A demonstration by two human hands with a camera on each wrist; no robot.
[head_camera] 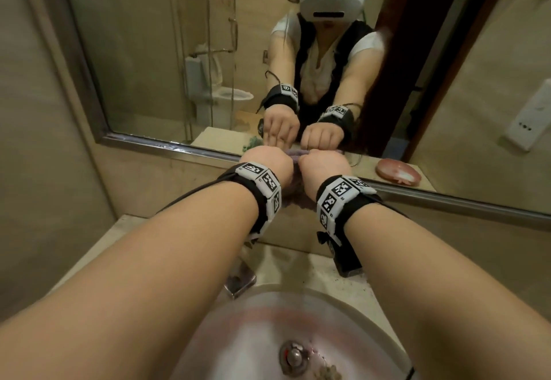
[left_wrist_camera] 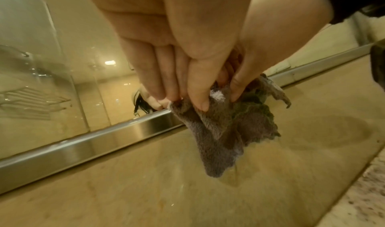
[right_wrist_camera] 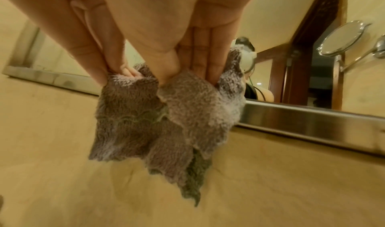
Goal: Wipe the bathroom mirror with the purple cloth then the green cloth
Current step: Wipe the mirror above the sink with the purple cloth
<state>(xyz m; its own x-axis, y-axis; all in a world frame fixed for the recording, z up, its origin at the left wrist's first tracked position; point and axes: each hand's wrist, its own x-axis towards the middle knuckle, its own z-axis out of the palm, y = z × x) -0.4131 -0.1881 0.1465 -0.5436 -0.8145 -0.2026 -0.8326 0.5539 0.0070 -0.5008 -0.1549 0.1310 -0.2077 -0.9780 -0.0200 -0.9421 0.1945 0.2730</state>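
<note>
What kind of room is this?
A bathroom, most likely in a hotel: a wall mirror with a steel frame, a round sink below it, and a toilet reflected in the glass.

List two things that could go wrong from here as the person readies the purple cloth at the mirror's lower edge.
1. Both the left hand and the right hand pinch only the top edge of the purple cloth; a loose grip could drop it toward the sink.
2. The cloth hangs bunched below the mirror frame, so wiping now may smear the tiled wall instead of the glass.
</note>
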